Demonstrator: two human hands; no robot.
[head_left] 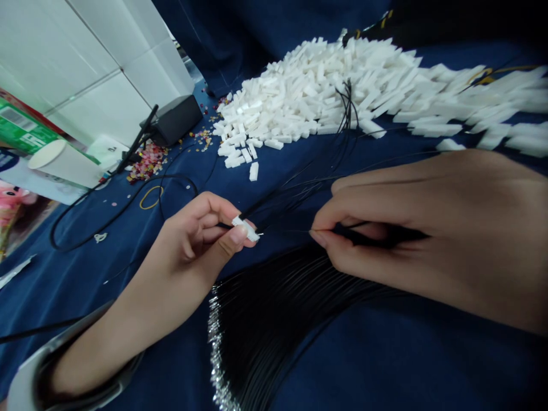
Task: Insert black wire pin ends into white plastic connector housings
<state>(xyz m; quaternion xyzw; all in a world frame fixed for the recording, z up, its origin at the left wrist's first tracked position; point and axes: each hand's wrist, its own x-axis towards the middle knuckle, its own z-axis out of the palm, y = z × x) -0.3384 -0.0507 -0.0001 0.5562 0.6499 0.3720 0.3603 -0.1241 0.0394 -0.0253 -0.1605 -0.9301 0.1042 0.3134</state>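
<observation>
**Left hand point(199, 240):** grip pressed together, thumb and fingers pinching a white plastic connector housing point(246, 228) by its long sides, above the cloth. Several thin black leads point(295, 191) leave the housing and fan up and to the right, gathering in a loose bunch against the heap beyond.

**Right hand point(394, 228):** grip pressed together, thumb and forefinger pinching a single black wire point(299, 231), its fine end just beside the housing.

**Below the hands:** a broad sheaf of black wires point(274, 325), with silver metal terminals point(214, 348) along its ends, lies on navy cloth point(411, 365).

**Beyond the hands:** a large heap of loose white connector housings point(308, 97) sits on the same cloth.

**Left edge of the cloth:** scattered coloured beads point(148, 161), a yellow rubber band point(149, 197), a looped black cable point(103, 228), a dark grey box point(175, 120), a white paper cup point(64, 162) on its side, a green carton point(21, 128) and a white tiled wall point(98, 74).
</observation>
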